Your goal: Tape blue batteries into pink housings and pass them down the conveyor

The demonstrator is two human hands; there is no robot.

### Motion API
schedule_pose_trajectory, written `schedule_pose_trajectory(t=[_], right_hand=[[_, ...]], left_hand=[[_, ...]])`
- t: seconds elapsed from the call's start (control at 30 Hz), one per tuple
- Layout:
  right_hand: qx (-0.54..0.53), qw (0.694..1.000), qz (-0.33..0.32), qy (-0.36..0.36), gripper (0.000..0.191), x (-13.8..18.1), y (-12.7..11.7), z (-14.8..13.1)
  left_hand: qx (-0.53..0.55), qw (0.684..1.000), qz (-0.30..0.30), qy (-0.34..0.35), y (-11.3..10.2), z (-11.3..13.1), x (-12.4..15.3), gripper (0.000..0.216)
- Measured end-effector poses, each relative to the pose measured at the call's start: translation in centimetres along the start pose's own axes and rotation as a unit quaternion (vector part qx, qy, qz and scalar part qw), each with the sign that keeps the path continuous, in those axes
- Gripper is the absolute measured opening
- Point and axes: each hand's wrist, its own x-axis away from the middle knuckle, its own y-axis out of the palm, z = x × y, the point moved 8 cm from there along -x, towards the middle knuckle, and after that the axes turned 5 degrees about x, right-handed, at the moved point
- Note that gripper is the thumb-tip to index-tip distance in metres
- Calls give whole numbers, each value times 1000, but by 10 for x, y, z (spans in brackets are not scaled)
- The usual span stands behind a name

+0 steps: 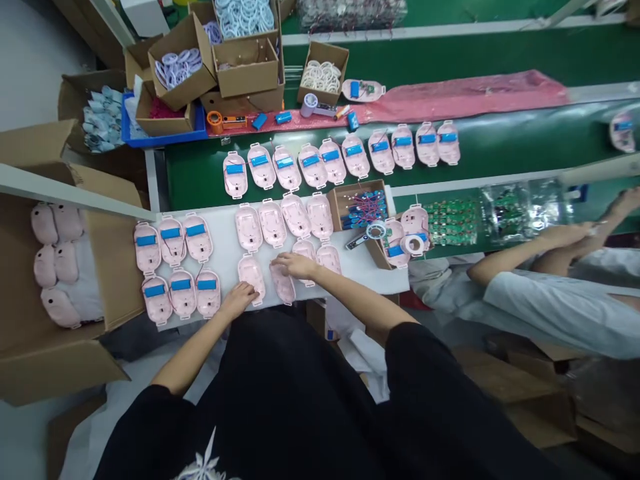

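My left hand (239, 296) rests at the near edge of the white work surface (225, 248), fingers curled against a pink plastic shell (251, 276) without a battery. My right hand (297, 265) lies over another empty pink shell (283, 283), fingers bent on it. Several more empty shells (284, 220) lie just beyond. To the left sit several pink shells with blue batteries (175, 259). Whether either hand grips its shell is unclear.
A small box of blue batteries with wires (364, 208) stands right of the shells. Finished shells line the green conveyor (345, 157). A big carton of pink covers (54, 264) is at left. A co-worker's arm (530, 248) reaches in at right, over circuit boards (453, 221).
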Motion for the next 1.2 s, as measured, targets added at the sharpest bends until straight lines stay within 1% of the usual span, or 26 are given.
schedule_pose_trajectory(t=[0.1, 0.17, 0.27, 0.33, 0.37, 0.43, 0.5, 0.57, 0.67, 0.73, 0.8, 0.87, 0.9, 0.97, 1.03, 1.1, 1.2], right_hand=[[7, 999, 8, 41, 31, -5, 8, 15], [13, 996, 35, 79, 35, 4, 9, 14], [5, 985, 88, 146, 49, 27, 15, -3], [0, 973, 111, 202, 48, 39, 25, -16], [2, 966, 114, 232, 49, 42, 32, -20], [9, 953, 105, 284, 62, 42, 46, -25], [19, 949, 86, 304, 76, 35, 57, -27], [29, 953, 75, 293, 83, 21, 63, -32], [31, 955, 76, 285, 90, 2, 64, -39], [29, 950, 87, 299, 91, -7, 64, -43], [26, 943, 100, 316, 88, -15, 64, -49], [23, 942, 105, 317, 79, -19, 69, -55], [22, 947, 101, 305, 72, -21, 73, -59], [20, 963, 84, 256, 61, -20, 83, -68], [22, 977, 67, 201, 52, -14, 93, -73], [27, 985, 56, 159, 40, -3, 99, -72], [40, 991, 43, 119, 29, 12, 96, -61]], left_hand=[[2, 1000, 3, -10, 3, -14, 8, 52], [4, 1000, 16, -27, 4, -18, 12, 57], [0, 994, 73, -87, 3, -19, 10, 49], [-6, 983, 121, -139, 4, -17, 5, 48], [-8, 976, 143, -166, 5, -17, 2, 53], [-4, 961, 178, -212, 9, -16, -3, 65], [4, 950, 198, -240, 14, -16, -6, 70], [9, 947, 205, -246, 17, -16, -7, 70], [10, 945, 210, -251, 17, -19, -2, 71], [8, 942, 218, -257, 15, -21, 4, 72], [5, 936, 231, -266, 13, -24, 9, 71], [5, 930, 246, -272, 11, -27, 13, 69], [6, 928, 252, -273, 11, -28, 14, 69], [9, 927, 259, -272, 12, -31, 17, 69], [10, 924, 267, -274, 14, -37, 23, 69], [12, 918, 281, -280, 17, -43, 32, 68], [21, 915, 290, -281, 22, -50, 42, 68]])
